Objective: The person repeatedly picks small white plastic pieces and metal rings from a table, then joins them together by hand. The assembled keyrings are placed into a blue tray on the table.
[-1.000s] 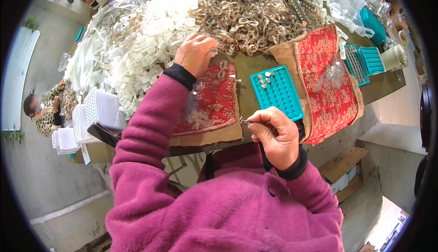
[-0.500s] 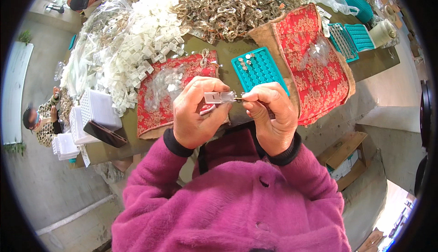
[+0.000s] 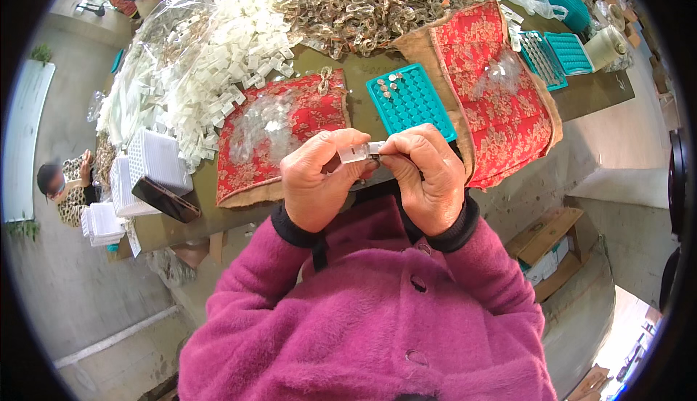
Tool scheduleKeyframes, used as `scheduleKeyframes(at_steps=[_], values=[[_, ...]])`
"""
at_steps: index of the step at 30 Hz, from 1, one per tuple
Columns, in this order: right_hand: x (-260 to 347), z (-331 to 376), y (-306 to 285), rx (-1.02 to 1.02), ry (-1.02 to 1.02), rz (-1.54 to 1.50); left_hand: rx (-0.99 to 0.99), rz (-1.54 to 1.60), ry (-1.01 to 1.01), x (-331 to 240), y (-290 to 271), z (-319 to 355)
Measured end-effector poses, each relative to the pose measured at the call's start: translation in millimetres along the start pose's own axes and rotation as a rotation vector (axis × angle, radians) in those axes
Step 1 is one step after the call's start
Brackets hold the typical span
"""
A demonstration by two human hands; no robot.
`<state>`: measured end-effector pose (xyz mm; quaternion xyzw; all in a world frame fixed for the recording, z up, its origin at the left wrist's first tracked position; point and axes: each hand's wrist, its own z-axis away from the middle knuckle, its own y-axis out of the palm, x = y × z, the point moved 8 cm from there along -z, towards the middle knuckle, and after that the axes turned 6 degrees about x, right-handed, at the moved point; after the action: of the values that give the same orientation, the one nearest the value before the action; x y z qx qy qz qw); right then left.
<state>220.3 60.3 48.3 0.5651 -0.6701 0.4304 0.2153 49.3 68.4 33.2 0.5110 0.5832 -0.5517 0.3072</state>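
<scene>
My left hand (image 3: pixel 314 177) pinches a small clear plastic holder (image 3: pixel 353 154) between thumb and fingers, in front of my chest. At the holder's right end, my right hand (image 3: pixel 428 183) is closed, thumb against forefinger. A tiny dark piece shows at those fingertips, too small and covered to name. Just beyond my right hand lies a teal tray (image 3: pixel 425 114) of round pockets, with several small shiny round pieces at its upper left. A red floral cloth mat (image 3: pixel 239 176) beyond my left hand bears clear plastic bits and a small looped bundle.
Whitish plastic holders (image 3: pixel 210 74) and brownish clear rings (image 3: pixel 356 9) are heaped at the back. Another red floral cloth (image 3: pixel 494 136) lies right, near more teal trays (image 3: pixel 573 56). White racks (image 3: pixel 161 165) and a dark phone (image 3: pixel 165 199) stand left. Other people are at far left.
The holder and the right fingertips have come together; the gap with the small metallic piece between them has closed. Both hands stay close to the same spot.
</scene>
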Motion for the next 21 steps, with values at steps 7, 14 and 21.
scheduleKeyframes(at_steps=[7,14,21], values=[[6.6,-3.0,-1.2,-0.002,-0.026,0.084,-0.084,-0.411,0.29,-30.8,-5.8,-1.2],[4.8,-7.2,6.1,0.033,-0.03,0.066,-0.03,-0.426,0.342,-37.3,-1.8,-3.2],[-4.7,-7.1,7.1,0.049,0.018,-0.004,0.062,-0.126,0.127,-8.5,-5.2,-7.8]])
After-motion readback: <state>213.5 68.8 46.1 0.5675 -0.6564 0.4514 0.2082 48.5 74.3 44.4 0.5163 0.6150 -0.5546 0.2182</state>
